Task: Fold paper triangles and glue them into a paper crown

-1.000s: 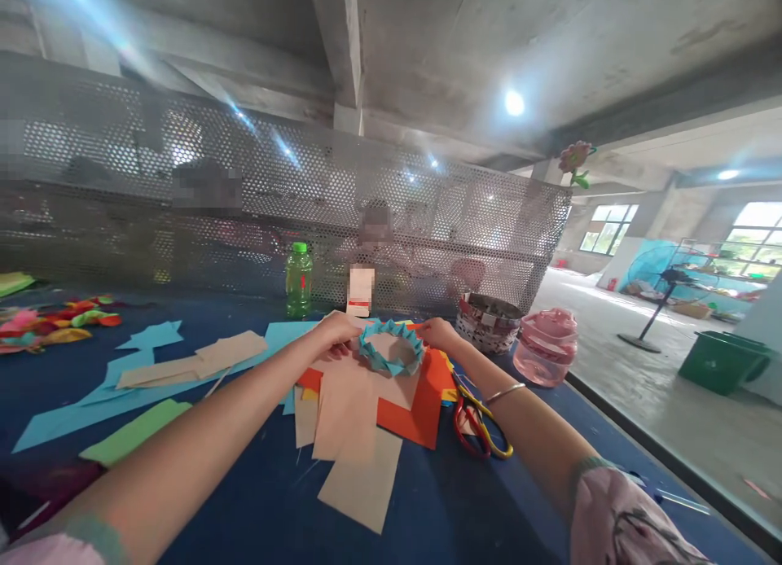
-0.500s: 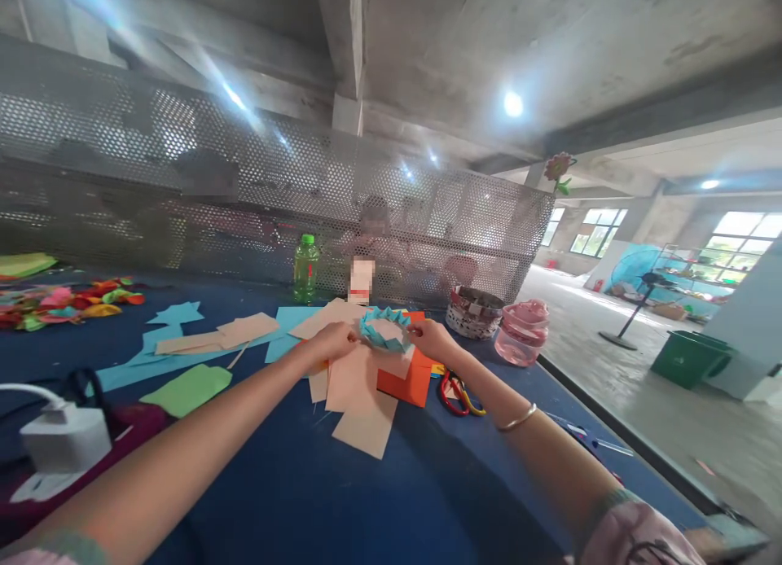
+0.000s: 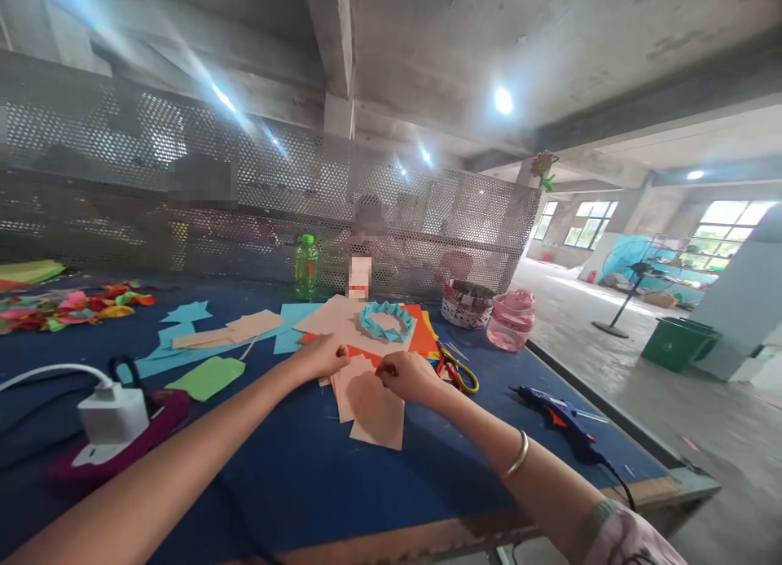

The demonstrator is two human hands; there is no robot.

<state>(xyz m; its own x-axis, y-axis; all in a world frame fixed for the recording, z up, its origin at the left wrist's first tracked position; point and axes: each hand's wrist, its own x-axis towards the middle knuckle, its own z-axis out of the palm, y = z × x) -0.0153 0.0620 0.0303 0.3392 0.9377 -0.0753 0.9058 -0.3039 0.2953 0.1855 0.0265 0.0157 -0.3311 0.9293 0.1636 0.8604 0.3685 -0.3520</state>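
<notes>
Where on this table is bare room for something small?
Widest: the blue table between left forearm and right forearm, from the tan sheets to the near edge. Smaller: between the pink bottle and the glue gun. Crowded: around the blue paper ring, which lies on overlapping papers.

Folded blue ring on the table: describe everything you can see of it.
The folded blue ring is a light-blue closed loop, apparently of folded paper, with pointed folds making a zigzag edge. It lies flat towards the right part of a large tan sheet, which shows through its open middle. The left hand and right hand are on its near side, neither touching it. Finer creases are too small to make out.
</notes>
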